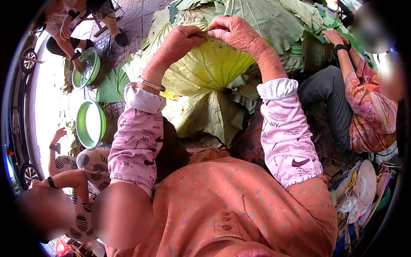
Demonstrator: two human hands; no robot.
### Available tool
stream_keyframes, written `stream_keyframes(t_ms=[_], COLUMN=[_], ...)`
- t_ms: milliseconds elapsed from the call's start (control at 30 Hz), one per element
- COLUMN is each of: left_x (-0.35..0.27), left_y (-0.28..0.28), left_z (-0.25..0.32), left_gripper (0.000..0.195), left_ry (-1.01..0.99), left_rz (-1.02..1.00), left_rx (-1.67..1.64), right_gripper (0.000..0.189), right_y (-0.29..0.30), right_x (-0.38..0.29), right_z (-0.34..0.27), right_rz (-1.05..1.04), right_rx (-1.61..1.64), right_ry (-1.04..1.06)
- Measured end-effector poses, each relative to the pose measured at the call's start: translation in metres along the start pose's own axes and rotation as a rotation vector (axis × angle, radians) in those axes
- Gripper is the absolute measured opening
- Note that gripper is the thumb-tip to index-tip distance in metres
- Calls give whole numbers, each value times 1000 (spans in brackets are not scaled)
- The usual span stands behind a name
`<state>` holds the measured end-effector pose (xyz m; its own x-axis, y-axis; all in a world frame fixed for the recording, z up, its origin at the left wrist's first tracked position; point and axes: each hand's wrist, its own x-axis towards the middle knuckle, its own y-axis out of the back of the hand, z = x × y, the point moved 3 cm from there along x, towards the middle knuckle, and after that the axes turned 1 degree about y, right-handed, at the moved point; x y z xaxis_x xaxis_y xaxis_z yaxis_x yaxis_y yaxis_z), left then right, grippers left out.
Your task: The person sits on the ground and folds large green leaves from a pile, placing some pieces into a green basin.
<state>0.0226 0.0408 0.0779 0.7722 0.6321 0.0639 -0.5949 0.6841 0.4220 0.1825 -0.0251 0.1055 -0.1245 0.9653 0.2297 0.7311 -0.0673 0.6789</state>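
Note:
A large yellow-green lotus leaf (208,69) hangs spread out in front of me, its ribs fanning from a centre low on the leaf. My left hand (181,41) pinches the leaf's upper edge between thumb and fingers. Close beside it, my right hand (232,32) grips the same edge, with thumb and forefinger together. The two hands' fingertips nearly meet. Both forearms wear pink printed sleeve covers. Behind the leaf lies a broad heap of grey-green lotus leaves (263,19).
Two green basins (104,123) (96,69) stand at the left, a person's hand in the farther one. A loose green leaf (112,85) lies on the paving. People sit at both sides; one at the right has hands on the heap. Assorted goods (366,183) fill the lower right.

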Motion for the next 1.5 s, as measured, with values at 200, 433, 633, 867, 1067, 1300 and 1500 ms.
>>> stream_keyframes(t_ms=[200,433,633,867,1067,1300,1500], left_x=[4,3,1,1,4,4,2], left_y=[-5,-1,-1,-6,-9,-7,-6], left_z=[-2,1,5,7,-3,-5,3], left_gripper=[19,17,18,17,16,17,17], left_ry=[15,28,-5,-51,-40,-3,12], left_rz=[48,75,134,186,195,177,174], left_rx=[9,159,238,370,273,222,285], right_gripper=[14,12,17,15,17,16,17], right_y=[-10,-9,-13,-17,-16,-14,-17], right_x=[8,9,8,7,9,5,5], right_z=[10,7,7,13,13,15,16], right_rz=[1,29,16,73,69,-36,-35], right_rx=[-26,-50,-57,-119,-2,119,48], right_ry=[12,17,-7,-9,-67,-139,-128])
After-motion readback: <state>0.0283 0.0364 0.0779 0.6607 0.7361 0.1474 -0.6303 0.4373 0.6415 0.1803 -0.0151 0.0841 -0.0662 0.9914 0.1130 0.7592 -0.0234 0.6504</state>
